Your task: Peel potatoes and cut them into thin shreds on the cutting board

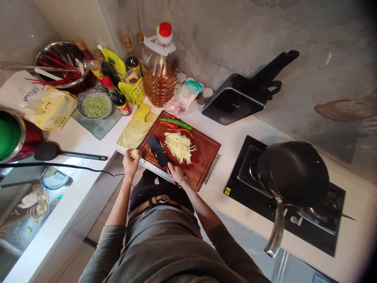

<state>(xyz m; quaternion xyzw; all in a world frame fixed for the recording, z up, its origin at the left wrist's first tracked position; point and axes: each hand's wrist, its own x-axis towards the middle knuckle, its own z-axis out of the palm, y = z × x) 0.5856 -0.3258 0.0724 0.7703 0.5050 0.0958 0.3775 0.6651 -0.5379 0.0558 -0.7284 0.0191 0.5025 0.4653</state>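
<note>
Handling judgement: small pale potato stub (134, 153), pinched in my left hand (130, 160) at the brown wooden cutting board's (203, 155) near-left corner, looks firm, wet, slippery; my right hand (176, 171) grips the black cleaver (158, 151) by its handle.

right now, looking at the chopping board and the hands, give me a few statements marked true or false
1. The right hand holds a knife with a dark blade over the cutting board. True.
2. The left hand is empty. False: it holds a small pale piece of food at the board's corner.
3. Pale cut strips lie piled on the board. True.
4. The chillies sit in the pan. False: green and red chillies lie at the board's far edge.
5. The oil bottle has a blue cap. False: the cap is red.
</note>
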